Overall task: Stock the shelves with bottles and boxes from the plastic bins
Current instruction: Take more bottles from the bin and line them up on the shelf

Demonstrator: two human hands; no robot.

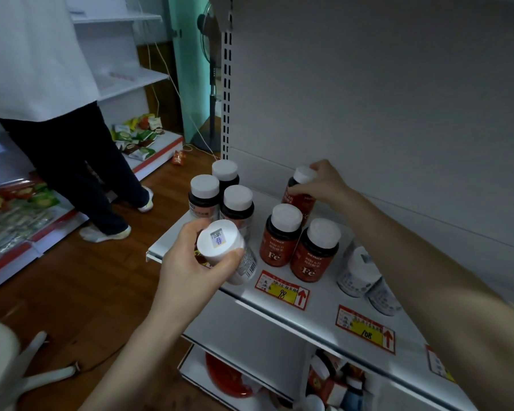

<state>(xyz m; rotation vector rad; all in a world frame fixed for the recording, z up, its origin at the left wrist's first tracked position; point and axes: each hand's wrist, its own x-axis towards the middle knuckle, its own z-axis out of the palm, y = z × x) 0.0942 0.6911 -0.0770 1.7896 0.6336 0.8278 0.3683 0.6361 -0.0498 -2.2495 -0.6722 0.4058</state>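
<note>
My left hand [187, 262] grips a white bottle [229, 253] with a white cap, held over the front left edge of the white shelf [318, 295]. My right hand [321, 182] holds a red-labelled bottle [298, 192] by its cap and shoulder at the back of the shelf, slightly tilted. Two more red "Fe" bottles [281, 235] [315, 250] stand in front of it. Three dark bottles with white caps [220, 194] stand grouped at the shelf's left end. White bottles [359, 271] sit to the right, partly behind my right arm.
A plastic bin [339, 381] with boxes and bottles sits below the shelf. Price tags [282, 289] line the shelf's front edge. A person [57, 114] stands at left beside low shelves of snack packets [137, 137]. A fan stand [212, 114] rises beyond the shelf.
</note>
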